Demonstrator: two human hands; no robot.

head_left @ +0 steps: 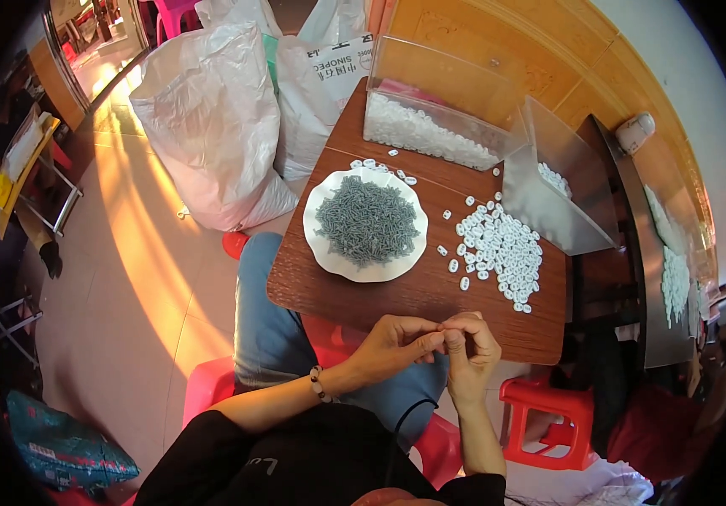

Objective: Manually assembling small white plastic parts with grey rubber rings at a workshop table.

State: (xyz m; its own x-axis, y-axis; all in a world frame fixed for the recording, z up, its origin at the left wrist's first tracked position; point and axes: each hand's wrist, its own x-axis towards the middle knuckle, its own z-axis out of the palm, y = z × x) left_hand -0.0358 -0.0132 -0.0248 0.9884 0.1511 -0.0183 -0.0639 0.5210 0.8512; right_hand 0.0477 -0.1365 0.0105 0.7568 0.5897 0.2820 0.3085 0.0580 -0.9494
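The plate (pixel 329 260) is showing white; pieces (pixel 367 221) on it are appearing grey. Right of it, discs (pixel 506 253) are displaying dark marks on white; beneath it, the table (pixel 523 333) is showing brown.

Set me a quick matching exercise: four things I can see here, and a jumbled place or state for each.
1. White plate
2. Left hand
3. Loose white pieces
4. Beaded bracelet

A. On the left wrist
B. Fingertips close to the right hand's
C. Mostly right of the plate, on the table
D. Bearing a grey pile

Pairs: 1-D, 2-B, 3-C, 4-A
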